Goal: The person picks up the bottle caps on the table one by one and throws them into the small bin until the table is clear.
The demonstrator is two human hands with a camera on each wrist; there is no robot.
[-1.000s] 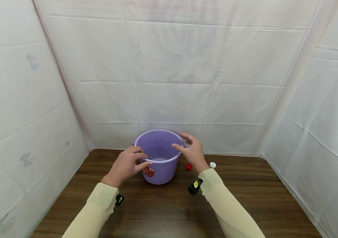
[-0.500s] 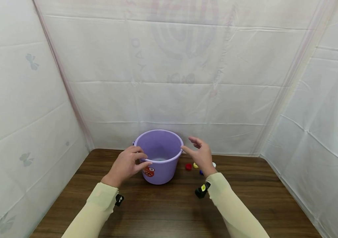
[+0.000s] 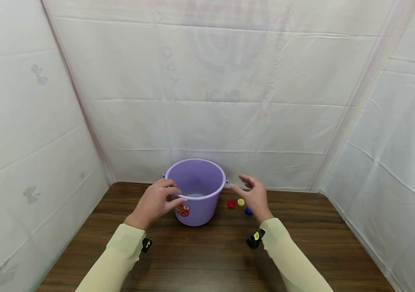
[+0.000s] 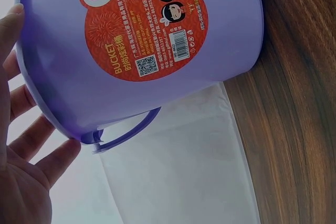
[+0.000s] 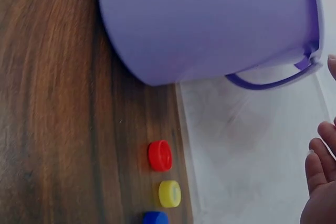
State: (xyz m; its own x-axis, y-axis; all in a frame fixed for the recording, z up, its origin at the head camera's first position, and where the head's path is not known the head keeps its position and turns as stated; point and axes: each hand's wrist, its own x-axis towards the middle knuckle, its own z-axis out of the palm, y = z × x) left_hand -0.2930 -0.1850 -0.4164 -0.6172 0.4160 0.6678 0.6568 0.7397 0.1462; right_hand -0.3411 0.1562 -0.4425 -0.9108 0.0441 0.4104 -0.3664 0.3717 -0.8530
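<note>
A purple plastic bucket [image 3: 203, 211] stands upright, its red label [image 4: 144, 30] plain in the left wrist view. My left hand [image 3: 154, 202] holds the bucket's near left rim, thumb outside and fingers over the edge. To the right of the bucket, my right hand [image 3: 257, 199] is held in the air with nothing in it, thumb and fingers spread apart. Below it on the table lie a red bottle cap [image 3: 231, 204], a yellow bottle cap [image 3: 241, 202] and a blue bottle cap [image 3: 248, 211], the blue one partly covered by the hand.
The brown wooden table [image 3: 200, 259] carries everything. White sheeting [image 3: 207, 121] rises close behind the bucket and along both sides. The bucket's handle [image 5: 273, 83] hangs down at the back.
My right hand has moved away from the bucket's right rim, to the right and toward me, uncovering the yellow and blue caps and covering the white one. My left hand has stayed put.
</note>
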